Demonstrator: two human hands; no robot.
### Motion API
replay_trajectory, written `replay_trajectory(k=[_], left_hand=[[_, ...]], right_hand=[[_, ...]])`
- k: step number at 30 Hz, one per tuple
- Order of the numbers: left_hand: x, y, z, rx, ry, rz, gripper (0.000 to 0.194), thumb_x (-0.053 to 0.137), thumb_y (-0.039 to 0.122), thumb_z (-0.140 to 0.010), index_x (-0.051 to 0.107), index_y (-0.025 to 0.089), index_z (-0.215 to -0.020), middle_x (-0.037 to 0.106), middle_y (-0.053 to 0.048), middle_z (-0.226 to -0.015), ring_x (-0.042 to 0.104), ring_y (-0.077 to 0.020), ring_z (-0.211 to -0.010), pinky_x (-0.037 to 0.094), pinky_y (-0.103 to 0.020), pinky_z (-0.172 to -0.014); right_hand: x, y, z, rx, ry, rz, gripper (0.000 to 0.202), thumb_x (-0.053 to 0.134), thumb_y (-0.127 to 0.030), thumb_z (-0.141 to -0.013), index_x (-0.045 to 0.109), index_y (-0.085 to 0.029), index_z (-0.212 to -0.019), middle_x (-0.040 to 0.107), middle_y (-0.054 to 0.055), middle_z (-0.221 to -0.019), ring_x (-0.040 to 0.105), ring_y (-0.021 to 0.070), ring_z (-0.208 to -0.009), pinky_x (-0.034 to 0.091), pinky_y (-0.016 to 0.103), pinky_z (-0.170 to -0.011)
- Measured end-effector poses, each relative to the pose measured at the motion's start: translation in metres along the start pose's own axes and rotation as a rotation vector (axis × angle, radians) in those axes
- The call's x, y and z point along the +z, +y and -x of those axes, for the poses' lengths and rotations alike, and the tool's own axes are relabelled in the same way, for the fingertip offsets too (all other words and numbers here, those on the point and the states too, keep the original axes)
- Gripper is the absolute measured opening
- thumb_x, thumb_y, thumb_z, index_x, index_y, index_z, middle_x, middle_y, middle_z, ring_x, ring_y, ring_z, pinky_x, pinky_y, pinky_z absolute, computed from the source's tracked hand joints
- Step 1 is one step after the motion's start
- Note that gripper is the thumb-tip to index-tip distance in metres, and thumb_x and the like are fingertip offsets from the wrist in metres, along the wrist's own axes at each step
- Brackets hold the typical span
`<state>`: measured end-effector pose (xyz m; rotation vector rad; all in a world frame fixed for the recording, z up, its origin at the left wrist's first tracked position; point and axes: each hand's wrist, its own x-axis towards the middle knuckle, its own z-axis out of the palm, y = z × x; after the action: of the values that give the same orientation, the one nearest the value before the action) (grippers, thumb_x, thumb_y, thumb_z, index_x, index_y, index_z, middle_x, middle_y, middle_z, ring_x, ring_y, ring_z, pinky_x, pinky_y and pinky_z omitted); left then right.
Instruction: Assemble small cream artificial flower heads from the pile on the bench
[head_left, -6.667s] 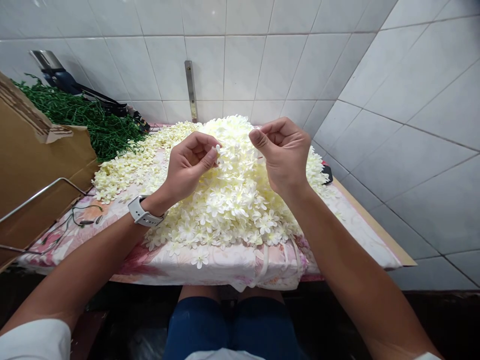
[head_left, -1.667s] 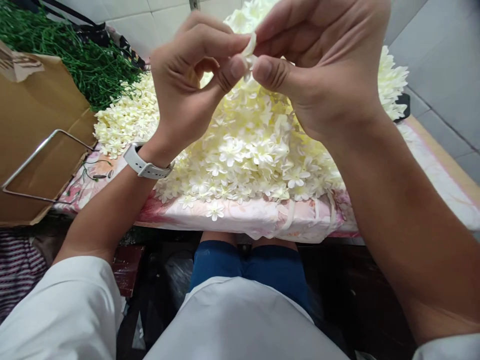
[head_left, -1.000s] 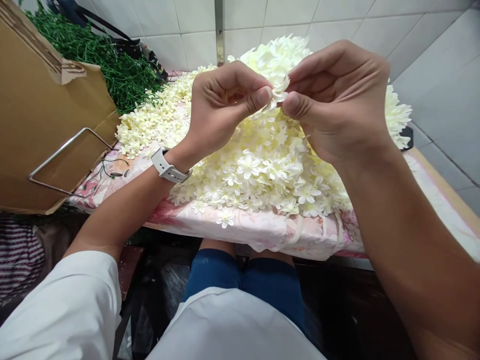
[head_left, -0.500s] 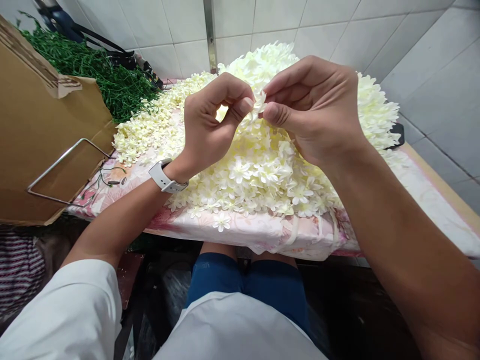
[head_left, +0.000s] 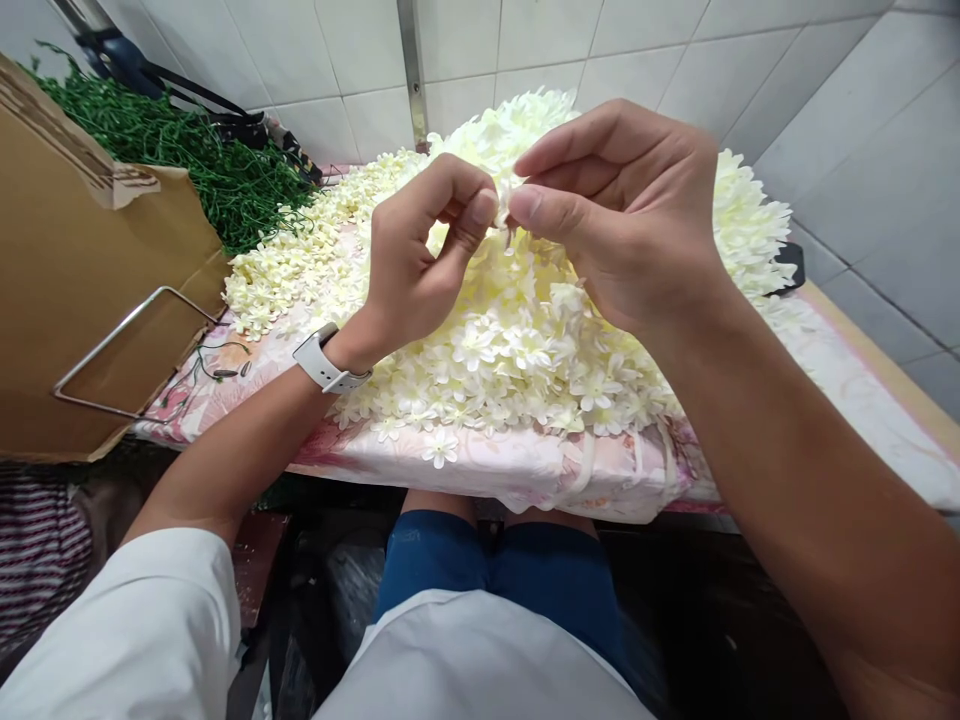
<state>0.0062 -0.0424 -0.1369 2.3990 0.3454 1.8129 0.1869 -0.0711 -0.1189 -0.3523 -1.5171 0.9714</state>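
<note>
My left hand [head_left: 420, 250], with a white watch [head_left: 328, 360] on the wrist, pinches a small white flower [head_left: 504, 205] between thumb and forefinger. My right hand [head_left: 630, 215] is close beside it on the right, its thumb and fingers bent toward the same flower. What lies between the right fingertips is too small to make out. Under and behind both hands is a large pile of loose white and pale yellow flowers [head_left: 525, 355] on a table with a pink floral cover [head_left: 465, 462].
An open cardboard box [head_left: 97, 320] with a metal wire handle stands at the left. Behind it lies a heap of green stems [head_left: 202, 170]. One loose flower [head_left: 439, 447] sits at the table's front edge. A dark object [head_left: 790, 266] is at the right back, near the tiled wall.
The right thumb has moved slightly left, closer to the left fingertips, and the flower between the hands has turned and shows less. The camera view has shifted slightly.
</note>
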Motion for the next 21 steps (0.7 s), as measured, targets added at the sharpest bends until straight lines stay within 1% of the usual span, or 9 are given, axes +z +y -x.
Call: replay_trajectory(k=[2,4,6,8,11,14,17,19,21], left_hand=[[0.000,0.002,-0.001,-0.017,-0.008,0.031,0.018,0.061,0.038,-0.099,0.068,0.023,-0.092,0.062,0.000,-0.075,0.061,-0.0107,-0.064,0.046,-0.025,-0.058],[-0.001,0.002,-0.003,-0.081,0.002,0.078,0.018,0.067,0.041,-0.095,0.071,0.024,-0.092,0.063,0.000,-0.075,0.060,-0.0104,-0.064,0.046,-0.025,-0.057],[-0.002,0.003,-0.004,-0.164,0.022,0.123,0.015,0.073,0.039,-0.092,0.072,0.024,-0.090,0.064,0.000,-0.076,0.058,-0.0091,-0.064,0.046,-0.025,-0.058],[-0.003,0.003,-0.006,-0.207,0.026,0.139,0.016,0.074,0.039,-0.090,0.071,0.023,-0.090,0.065,-0.001,-0.078,0.058,-0.0086,-0.066,0.047,-0.024,-0.060],[-0.003,0.005,-0.007,-0.211,0.031,0.122,0.023,0.074,0.045,-0.089,0.069,0.022,-0.089,0.064,0.000,-0.077,0.060,-0.0089,-0.068,0.049,-0.026,-0.063],[-0.002,0.007,-0.006,-0.228,0.048,0.085,0.020,0.071,0.041,-0.093,0.069,0.022,-0.087,0.065,0.001,-0.077,0.059,-0.0081,-0.068,0.049,-0.026,-0.063],[-0.004,0.004,-0.005,-0.180,0.012,0.084,0.015,0.070,0.036,-0.094,0.069,0.021,-0.091,0.066,0.001,-0.079,0.059,-0.0077,-0.070,0.047,-0.027,-0.065],[-0.007,0.001,-0.005,-0.128,-0.005,0.060,0.017,0.071,0.038,-0.092,0.069,0.021,-0.092,0.066,0.002,-0.079,0.059,-0.0081,-0.070,0.046,-0.027,-0.066],[-0.011,-0.001,-0.006,-0.118,-0.007,0.003,0.020,0.072,0.043,-0.090,0.070,0.023,-0.090,0.066,0.001,-0.078,0.059,-0.0095,-0.070,0.045,-0.028,-0.067]], right_hand=[[0.000,0.000,0.000,0.000,0.009,0.015,0.024,0.095,-0.034,-0.068,0.080,-0.032,-0.086,0.076,-0.003,-0.084,0.071,0.0193,-0.081,0.060,0.036,-0.078],[0.000,0.001,-0.001,-0.021,0.028,0.026,0.023,0.095,-0.033,-0.068,0.080,-0.032,-0.086,0.074,-0.002,-0.083,0.069,0.0188,-0.081,0.058,0.035,-0.075],[0.000,0.002,-0.001,-0.061,0.037,0.038,0.022,0.094,-0.035,-0.071,0.078,-0.031,-0.085,0.072,-0.002,-0.085,0.067,0.0179,-0.082,0.056,0.035,-0.076],[0.000,0.004,-0.002,-0.085,0.028,0.073,0.021,0.091,-0.039,-0.074,0.076,-0.030,-0.086,0.071,-0.001,-0.087,0.066,0.0183,-0.085,0.055,0.035,-0.078],[-0.001,0.006,-0.003,-0.086,0.027,0.136,0.023,0.089,-0.044,-0.076,0.073,-0.030,-0.086,0.070,0.001,-0.090,0.065,0.0204,-0.087,0.055,0.038,-0.079],[-0.001,0.007,-0.004,-0.071,0.037,0.172,0.025,0.087,-0.046,-0.076,0.071,-0.030,-0.086,0.071,0.002,-0.091,0.064,0.0218,-0.087,0.056,0.040,-0.080],[-0.001,0.009,-0.005,-0.061,0.045,0.180,0.024,0.086,-0.046,-0.078,0.070,-0.030,-0.085,0.071,0.002,-0.090,0.064,0.0220,-0.086,0.057,0.040,-0.080],[-0.001,0.011,-0.005,-0.084,0.041,0.162,0.022,0.086,-0.044,-0.078,0.070,-0.029,-0.085,0.070,0.002,-0.089,0.064,0.0215,-0.085,0.057,0.039,-0.080],[-0.002,0.012,-0.006,-0.103,0.038,0.149,0.022,0.086,-0.042,-0.077,0.071,-0.029,-0.087,0.070,0.002,-0.087,0.064,0.0208,-0.083,0.057,0.038,-0.079]])
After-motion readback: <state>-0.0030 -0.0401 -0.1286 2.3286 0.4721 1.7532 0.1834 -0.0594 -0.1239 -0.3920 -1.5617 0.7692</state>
